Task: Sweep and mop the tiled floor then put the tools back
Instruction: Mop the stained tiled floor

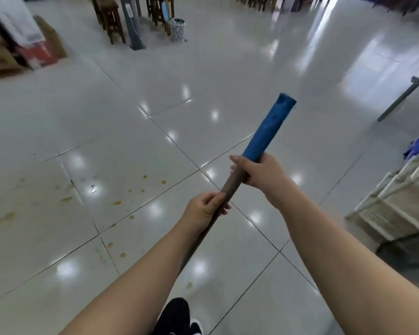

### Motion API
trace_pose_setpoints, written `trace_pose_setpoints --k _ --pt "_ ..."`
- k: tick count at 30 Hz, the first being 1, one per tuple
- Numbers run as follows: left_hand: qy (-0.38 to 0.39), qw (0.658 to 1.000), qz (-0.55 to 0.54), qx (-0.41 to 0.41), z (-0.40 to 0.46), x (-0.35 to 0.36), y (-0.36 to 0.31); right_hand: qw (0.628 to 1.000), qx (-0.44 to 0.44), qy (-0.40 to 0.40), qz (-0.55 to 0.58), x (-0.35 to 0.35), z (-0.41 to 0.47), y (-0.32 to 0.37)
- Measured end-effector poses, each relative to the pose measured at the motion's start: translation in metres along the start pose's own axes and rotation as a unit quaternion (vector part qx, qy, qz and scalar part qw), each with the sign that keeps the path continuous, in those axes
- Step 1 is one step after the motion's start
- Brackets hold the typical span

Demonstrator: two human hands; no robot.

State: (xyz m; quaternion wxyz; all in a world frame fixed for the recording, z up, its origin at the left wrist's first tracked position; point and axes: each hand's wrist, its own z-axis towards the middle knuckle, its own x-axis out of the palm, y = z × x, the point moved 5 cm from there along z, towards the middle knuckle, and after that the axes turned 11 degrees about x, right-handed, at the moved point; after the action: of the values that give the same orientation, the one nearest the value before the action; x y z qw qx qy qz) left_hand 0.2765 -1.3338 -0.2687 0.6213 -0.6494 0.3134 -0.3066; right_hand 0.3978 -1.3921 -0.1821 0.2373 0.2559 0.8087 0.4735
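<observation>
Both the left hand (205, 209) and right hand (259, 174) clasp the blue-capped grey metal pole (230, 187); best drive its unseen head firmly across the yellow-brown stains (117, 203) on the glossy white tiled floor (203, 68).

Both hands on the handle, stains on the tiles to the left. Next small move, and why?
Probably swing the tool's working end, out of view behind, forward-left onto the yellowish stains. Left hand and right hand both grip the handle, its blue end pointing up and away, and those tiles look dirty.
</observation>
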Motion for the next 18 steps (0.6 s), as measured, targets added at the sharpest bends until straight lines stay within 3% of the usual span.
trace_pose_setpoints --k 5,9,14,18 --pt "-0.072 0.995 0.048 -0.05 0.058 0.015 0.027 0.996 0.017 0.042 0.071 -0.038 0.077 0.013" --pt "-0.185 0.974 0.109 -0.076 0.094 0.021 0.044 0.991 0.02 0.103 0.086 -0.059 0.146 0.031" --pt "-0.302 0.92 0.169 -0.184 0.103 0.034 0.067 0.976 0.05 0.21 0.011 -0.071 0.205 0.052" --pt "-0.425 0.848 0.225 -0.224 0.113 0.021 0.058 0.937 0.034 0.347 -0.035 -0.038 0.222 0.071"
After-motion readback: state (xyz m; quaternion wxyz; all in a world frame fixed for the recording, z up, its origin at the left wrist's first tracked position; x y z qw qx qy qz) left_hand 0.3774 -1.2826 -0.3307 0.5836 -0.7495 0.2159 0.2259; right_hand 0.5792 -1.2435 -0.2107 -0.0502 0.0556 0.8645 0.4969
